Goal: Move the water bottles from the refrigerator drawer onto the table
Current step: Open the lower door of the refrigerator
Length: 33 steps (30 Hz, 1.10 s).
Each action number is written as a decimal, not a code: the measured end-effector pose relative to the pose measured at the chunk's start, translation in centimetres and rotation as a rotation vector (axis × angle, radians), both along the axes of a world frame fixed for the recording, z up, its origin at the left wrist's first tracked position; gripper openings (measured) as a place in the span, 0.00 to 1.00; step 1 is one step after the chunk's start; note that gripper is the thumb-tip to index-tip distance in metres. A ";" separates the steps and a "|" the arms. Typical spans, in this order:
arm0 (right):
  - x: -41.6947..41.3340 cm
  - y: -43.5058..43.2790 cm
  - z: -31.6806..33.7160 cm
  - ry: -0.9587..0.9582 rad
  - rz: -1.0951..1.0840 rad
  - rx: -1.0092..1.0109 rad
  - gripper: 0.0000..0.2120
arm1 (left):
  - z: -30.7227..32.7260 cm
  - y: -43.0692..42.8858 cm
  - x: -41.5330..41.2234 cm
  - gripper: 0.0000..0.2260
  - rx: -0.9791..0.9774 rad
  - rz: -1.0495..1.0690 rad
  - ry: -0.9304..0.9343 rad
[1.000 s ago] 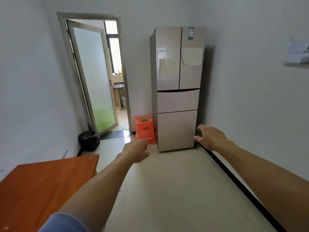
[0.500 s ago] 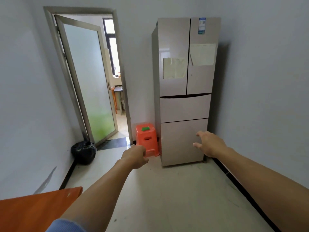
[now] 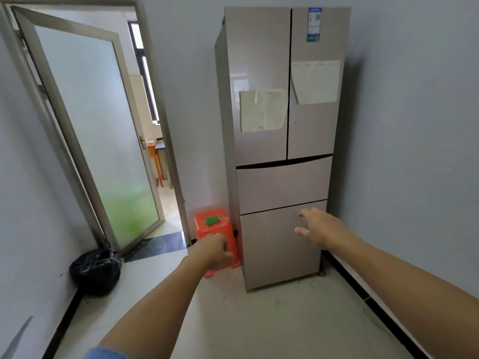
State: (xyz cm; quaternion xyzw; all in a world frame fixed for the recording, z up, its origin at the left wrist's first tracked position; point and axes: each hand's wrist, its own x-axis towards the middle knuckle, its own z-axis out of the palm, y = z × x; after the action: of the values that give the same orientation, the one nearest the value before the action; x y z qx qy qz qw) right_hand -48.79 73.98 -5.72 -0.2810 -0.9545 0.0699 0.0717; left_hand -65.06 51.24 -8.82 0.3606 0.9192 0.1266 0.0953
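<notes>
A tall beige refrigerator (image 3: 282, 125) stands against the far wall, with two upper doors and two drawers below, all closed. The middle drawer (image 3: 282, 185) and the bottom drawer (image 3: 274, 255) show no gap. No water bottles are visible. My right hand (image 3: 320, 228) is stretched out in front of the bottom drawer's upper right part, fingers spread and empty; whether it touches the drawer is unclear. My left hand (image 3: 213, 251) hangs in front of the stool with fingers loosely curled, holding nothing.
An orange plastic stool (image 3: 210, 224) with a green piece on top stands left of the refrigerator. A glass door (image 3: 88, 141) stands open at the left, with a black rubbish bag (image 3: 96, 270) below it. Pale floor (image 3: 259, 320) lies between me and the refrigerator.
I have come closer to the refrigerator, which looks larger. The orange table at the lower left has left the view. Both arms stay extended forward.
</notes>
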 end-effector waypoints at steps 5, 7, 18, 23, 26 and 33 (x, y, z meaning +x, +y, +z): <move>-9.8 8.8 -1.7 -0.010 0.042 -0.009 0.24 | 0.1 8.1 -9.2 0.06 -0.014 0.003 0.038; -13.8 12.2 -1.8 -0.023 0.062 -0.001 0.24 | 0.4 11.2 -12.8 0.08 0.003 0.021 0.052; -32.1 24.4 -4.3 -0.075 0.121 -0.028 0.23 | -1.4 23.0 -29.4 0.07 0.041 0.101 -0.007; -39.8 29.1 -6.1 -0.084 0.097 -0.024 0.24 | -3.5 28.4 -37.5 0.10 0.148 0.094 -0.029; -44.1 31.3 -6.8 -0.126 0.079 -0.013 0.24 | -4.8 31.5 -42.2 0.15 0.216 0.108 -0.075; -50.5 34.5 -9.0 -0.031 0.079 0.043 0.24 | -6.2 38.3 -48.3 0.26 0.426 0.168 -0.178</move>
State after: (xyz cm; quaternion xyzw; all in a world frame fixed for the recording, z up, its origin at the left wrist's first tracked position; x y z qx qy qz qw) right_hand -99.29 108.48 -14.70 -0.2424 -0.9671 0.0478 0.0600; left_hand -113.41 89.50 -15.03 0.2823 0.8864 0.3565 0.0870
